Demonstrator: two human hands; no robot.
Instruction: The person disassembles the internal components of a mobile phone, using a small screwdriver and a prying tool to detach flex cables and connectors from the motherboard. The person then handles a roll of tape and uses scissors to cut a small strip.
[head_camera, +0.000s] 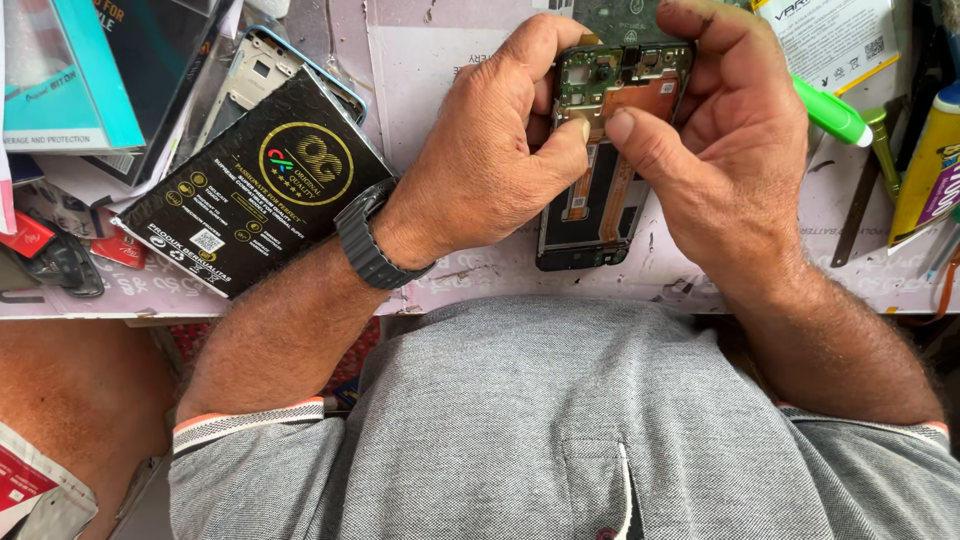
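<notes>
both hands are clamped on the opened phone (600, 150) on the worktable (440, 60), left hand (490, 150) curled round its edge, right hand (720, 130) pinching near the green board. back's already off and the guts exposed, so reassembly looks a way off. black box (250, 180) and green pen (832, 112) sit off to the sides.

Bright, even daylight, soft shadows, sharp focus, slight edge distortion.
</notes>
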